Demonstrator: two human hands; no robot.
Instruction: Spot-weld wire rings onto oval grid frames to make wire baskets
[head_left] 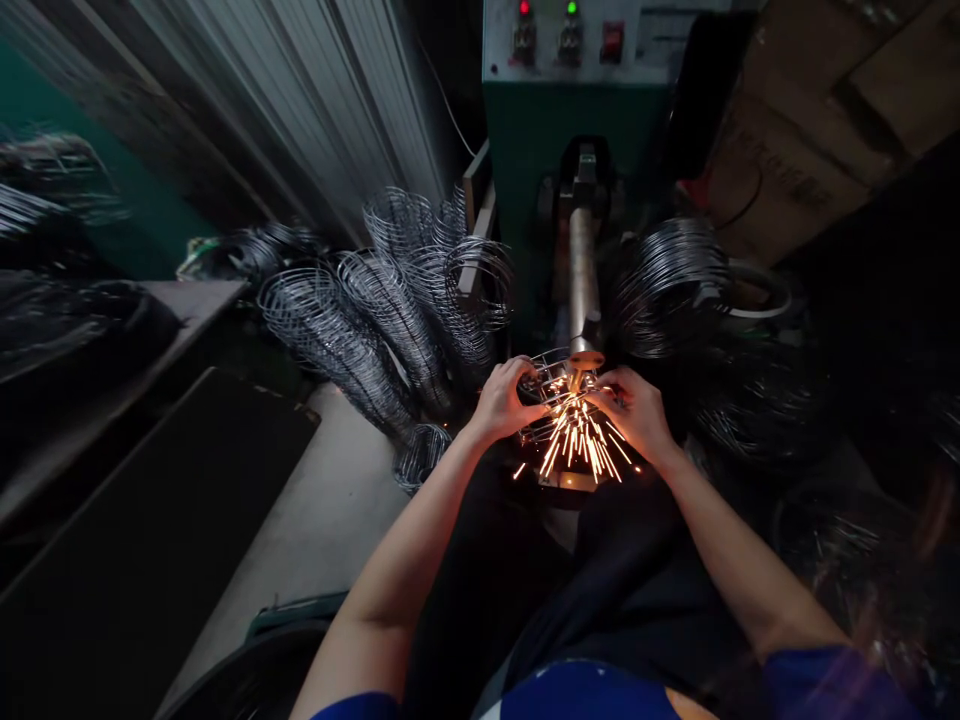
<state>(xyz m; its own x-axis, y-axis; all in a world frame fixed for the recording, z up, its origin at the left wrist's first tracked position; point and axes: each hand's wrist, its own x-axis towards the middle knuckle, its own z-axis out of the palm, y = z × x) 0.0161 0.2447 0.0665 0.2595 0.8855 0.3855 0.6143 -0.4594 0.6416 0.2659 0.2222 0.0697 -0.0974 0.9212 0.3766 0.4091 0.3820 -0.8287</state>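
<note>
Under the tip of a metal welding arm (pixel 583 285), a small wire frame (pixel 553 372) sits between my two hands, partly hidden by glare. My left hand (pixel 510 400) has its thumb and fingers closed round the frame's left side. On the right side, my right hand (pixel 634 405) grips the frame close to the electrode. Bright orange sparks (pixel 581 435) spray downward from the contact point, between the hands and toward my lap.
Stacks of wire rings (pixel 390 320) stand left of the machine (pixel 517 130), which has red and green lights. More wire coils (pixel 671 285) hang to its right. Cardboard boxes (pixel 795 190) are at the upper right. A dark panel (pixel 157 540) lies at the left.
</note>
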